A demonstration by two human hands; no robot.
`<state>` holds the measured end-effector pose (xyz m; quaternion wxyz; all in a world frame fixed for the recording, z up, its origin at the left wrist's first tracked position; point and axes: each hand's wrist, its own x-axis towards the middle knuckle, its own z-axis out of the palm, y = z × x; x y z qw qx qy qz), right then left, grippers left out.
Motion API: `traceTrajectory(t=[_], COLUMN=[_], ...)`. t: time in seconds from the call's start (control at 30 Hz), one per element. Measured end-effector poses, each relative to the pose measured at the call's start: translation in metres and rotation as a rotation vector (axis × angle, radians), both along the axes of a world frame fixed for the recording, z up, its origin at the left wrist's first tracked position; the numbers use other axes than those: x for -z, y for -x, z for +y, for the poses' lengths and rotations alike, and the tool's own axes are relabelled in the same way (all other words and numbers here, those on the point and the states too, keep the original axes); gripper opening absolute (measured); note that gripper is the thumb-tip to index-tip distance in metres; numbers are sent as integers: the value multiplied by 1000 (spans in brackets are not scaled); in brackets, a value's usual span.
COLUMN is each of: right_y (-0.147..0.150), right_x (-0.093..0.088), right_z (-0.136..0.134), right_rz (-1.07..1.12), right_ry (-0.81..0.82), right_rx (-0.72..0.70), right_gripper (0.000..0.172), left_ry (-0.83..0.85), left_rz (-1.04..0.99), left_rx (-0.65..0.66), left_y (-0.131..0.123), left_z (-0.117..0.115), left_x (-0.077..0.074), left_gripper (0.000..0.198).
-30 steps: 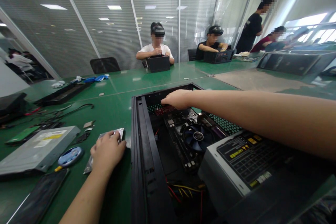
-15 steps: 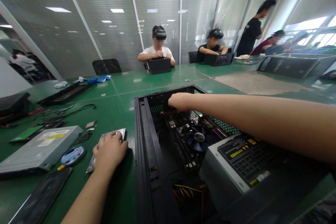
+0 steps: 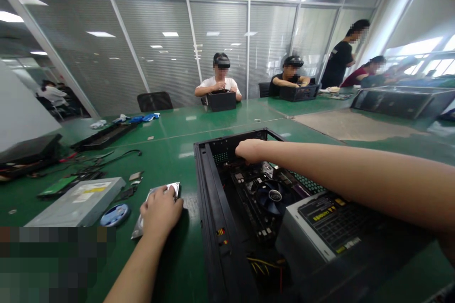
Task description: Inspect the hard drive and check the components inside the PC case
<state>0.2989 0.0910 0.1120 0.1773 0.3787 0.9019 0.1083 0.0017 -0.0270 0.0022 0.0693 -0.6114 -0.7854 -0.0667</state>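
Computer case (image 3: 209,189): black and open-topped, lying on the green counter (image 3: 177,156), stretching from the centre of my view out toward 5 o'clock.
Right hand (image 3: 250,150): mine, just off centre toward 4 o'clock, reaching into the far end of the case, with the forearm coming across from 4 o'clock. The fingers are curled, but their tips are hidden, so I cannot tell whether they grip anything.
Left hand (image 3: 161,210): mine, between 7 and 8 o'clock, palm down outside the case. The fingers bend over a flat silver piece; I cannot tell whether they grip it or only rest there.
Flat silver piece (image 3: 138,228): on the counter under my left hand, showing at the hand's 1 and 8 o'clock.
Fan (image 3: 275,195): dark, round, inside the case, at my right hand's 5 o'clock, on a circuit board (image 3: 245,196).
Power supply (image 3: 309,227): grey with a black label, in the case toward 4 o'clock, below my right forearm.
Blue disc (image 3: 114,215): on the counter at 8 o'clock, just beside a grey box-shaped drive (image 3: 76,203).
People: a seated person in white (image 3: 213,84) at 12 o'clock and a seated person in black (image 3: 279,83) near 2 o'clock, across the counter.
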Motion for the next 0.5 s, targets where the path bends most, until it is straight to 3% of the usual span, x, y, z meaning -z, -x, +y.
traceTrajectory(t=[0.17,0.3,0.4,0.47,0.5], right_y=[-1,-6,-24,-45,-58], right_x=[-5,-37,-64,-65,-58], right_z=[-12,-40,-89,-135,-159], right_rz=[22,50,239,441,517], right_ry=[-9,-10,163,334,320], right_rx=[-26,-70,-148,-184,-160], right_gripper=[39,40,49,58,65], left_ry=[-21,-53,-56,-52,-51], left_rz=[-41,-54,-63,-69,-70], left_rx=[-10,-19,-16,-25,-34], left_y=[-2,-1,-1,-2,-4], left_z=[-3,-5,-7,-7,-8], left_x=[0,1,1,0,0], left_gripper=[42,41,42,43,43])
